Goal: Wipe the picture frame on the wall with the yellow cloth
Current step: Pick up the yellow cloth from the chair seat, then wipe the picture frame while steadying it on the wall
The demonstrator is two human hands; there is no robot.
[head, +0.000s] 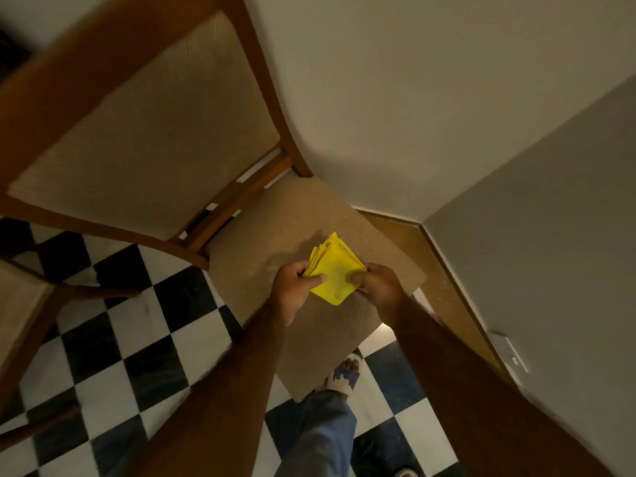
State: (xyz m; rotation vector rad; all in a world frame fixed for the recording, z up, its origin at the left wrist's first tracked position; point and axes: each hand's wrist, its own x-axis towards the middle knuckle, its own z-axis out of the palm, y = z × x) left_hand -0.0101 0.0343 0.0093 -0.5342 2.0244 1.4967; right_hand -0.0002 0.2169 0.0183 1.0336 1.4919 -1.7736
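Note:
A folded yellow cloth (334, 270) is held between both hands in front of me, above a chair seat. My left hand (296, 287) pinches its left edge with the thumb on top. My right hand (378, 287) grips its right edge. The cloth is a thick, layered square, tilted like a diamond. No picture frame is in view; only bare white wall (413, 98) shows ahead.
A wooden chair with a beige padded back (155, 132) and seat (275, 218) stands right in front, by the room corner. A second chair (20, 304) is at the left. Black-and-white checkered floor (137, 339) lies below. My sandalled foot (344, 373) is under the seat edge. A wall socket (509, 349) sits low on the right wall.

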